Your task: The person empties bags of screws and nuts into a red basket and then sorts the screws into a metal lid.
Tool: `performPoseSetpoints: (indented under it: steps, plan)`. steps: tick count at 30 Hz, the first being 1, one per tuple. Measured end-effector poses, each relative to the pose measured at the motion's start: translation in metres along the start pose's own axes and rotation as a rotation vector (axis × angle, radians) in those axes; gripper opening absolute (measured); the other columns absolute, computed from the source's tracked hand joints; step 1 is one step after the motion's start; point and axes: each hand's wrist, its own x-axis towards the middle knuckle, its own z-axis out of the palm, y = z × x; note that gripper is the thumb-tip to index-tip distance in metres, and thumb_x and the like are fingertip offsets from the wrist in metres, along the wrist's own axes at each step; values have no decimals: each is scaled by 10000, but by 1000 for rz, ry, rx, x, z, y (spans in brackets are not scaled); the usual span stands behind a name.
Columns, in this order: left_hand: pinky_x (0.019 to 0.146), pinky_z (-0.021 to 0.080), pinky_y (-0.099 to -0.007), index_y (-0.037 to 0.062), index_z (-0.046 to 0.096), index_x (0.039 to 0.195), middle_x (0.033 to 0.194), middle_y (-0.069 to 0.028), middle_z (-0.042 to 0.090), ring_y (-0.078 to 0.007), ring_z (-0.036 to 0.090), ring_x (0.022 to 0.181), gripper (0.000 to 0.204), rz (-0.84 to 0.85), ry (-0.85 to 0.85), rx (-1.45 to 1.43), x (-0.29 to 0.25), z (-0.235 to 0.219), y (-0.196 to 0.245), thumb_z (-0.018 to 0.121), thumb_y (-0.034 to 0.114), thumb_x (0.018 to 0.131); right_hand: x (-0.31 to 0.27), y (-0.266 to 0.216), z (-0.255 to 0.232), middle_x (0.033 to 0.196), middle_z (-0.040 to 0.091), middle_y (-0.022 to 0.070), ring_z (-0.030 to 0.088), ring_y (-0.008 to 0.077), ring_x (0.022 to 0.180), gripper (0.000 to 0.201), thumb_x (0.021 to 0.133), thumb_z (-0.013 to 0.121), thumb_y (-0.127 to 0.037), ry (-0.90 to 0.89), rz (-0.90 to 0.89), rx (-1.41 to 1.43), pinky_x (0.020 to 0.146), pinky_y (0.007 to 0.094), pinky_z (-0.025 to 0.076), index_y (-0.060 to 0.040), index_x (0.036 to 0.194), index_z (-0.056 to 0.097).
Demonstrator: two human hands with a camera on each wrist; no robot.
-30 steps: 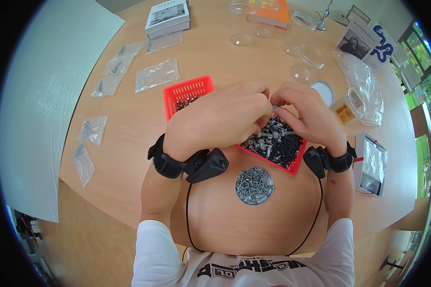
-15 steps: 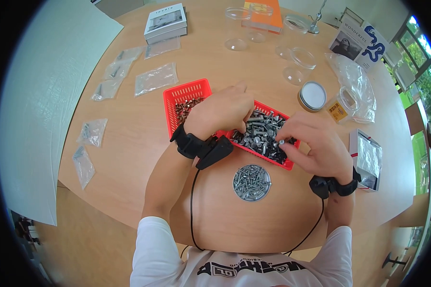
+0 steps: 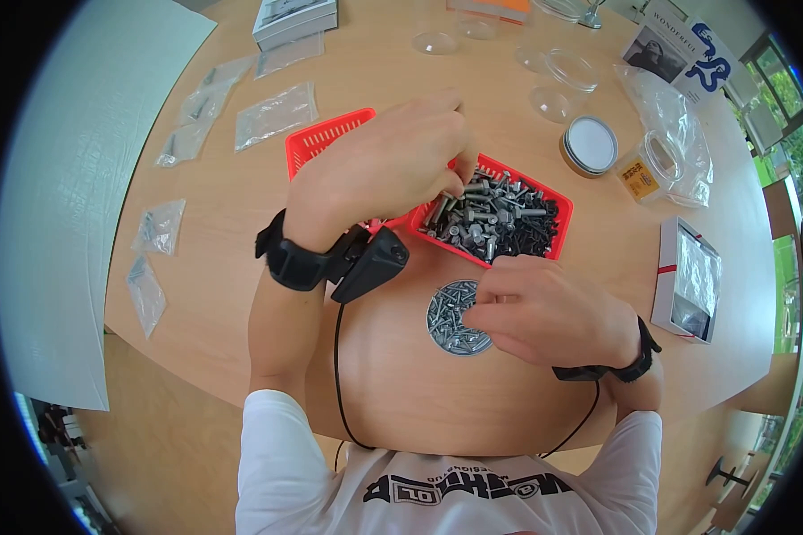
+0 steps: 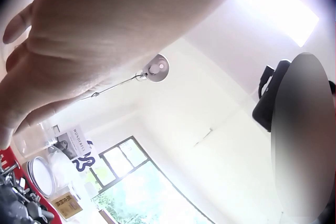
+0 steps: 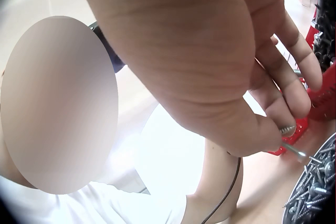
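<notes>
My right hand [image 3: 553, 312] hovers over the round metal dish [image 3: 433, 337] of small silver screws [image 3: 450, 317]. Between its thumb and fingers it pinches a screw [image 5: 295, 150], whose shank sticks out toward the dish in the right wrist view. My left hand [image 3: 384, 169] reaches across to a red basket [image 3: 562, 234] of mixed bolts [image 3: 500, 214] and black screws. Its thumb and index fingertips are right at the bolts along the basket's left side, with nothing visible between them. Behind the left hand, a second red basket [image 3: 326, 135] is mostly hidden.
Small plastic bags [image 3: 277, 116] lie along the left. To the right stand a round tin [image 3: 589, 145], a clear labelled jar [image 3: 642, 174] and an open white box [image 3: 687, 281]. Clear containers [image 3: 553, 102] and books [image 3: 294, 22] sit farther back. Black cables run down from both wrists.
My right hand has left the bolt basket with a screw and moved down over the dish. The left hand, earlier close to the right, stays at the bolts.
</notes>
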Motion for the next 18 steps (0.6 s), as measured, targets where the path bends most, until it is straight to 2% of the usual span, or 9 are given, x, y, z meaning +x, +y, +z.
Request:
performPoseSetpoints:
  steps: [5,8,13,16,18]
  plan:
    - [806,494,-382,35,721,914,904,-101,689,-296,629,899,119,118,40,-89,-16,-12,6,694,74,805,-3,-1,-10,852,602,84,587,271,796,197,758,708,-5,115,3,-1,663,388,495,-29,952,686]
    - [772,500,-390,42,717,923,873,-106,700,-306,638,880,123,152,13,6,-23,-24,22,700,72,805,-2,-2,-12,848,599,93,589,276,784,213,767,717,-13,139,-9,0,658,394,491,-14,976,679]
    - [739,498,-394,49,706,912,875,-102,699,-307,643,831,112,110,-114,-35,-32,-32,36,706,68,802,0,-4,-3,851,599,105,588,301,765,264,775,732,-26,123,26,7,659,407,489,-9,1029,665]
    - [736,494,-393,47,702,893,859,-104,697,-306,647,811,98,108,-191,-93,-33,-32,41,710,80,801,-4,-9,-20,885,614,97,602,296,868,317,788,730,-69,118,76,-25,761,397,513,-40,1092,645]
    - [730,497,-393,43,702,883,839,-111,695,-310,650,795,93,133,-219,-144,-32,-27,43,709,91,804,-9,-9,-29,900,641,110,625,300,826,324,760,756,-43,212,69,-31,714,379,508,-19,1070,664]
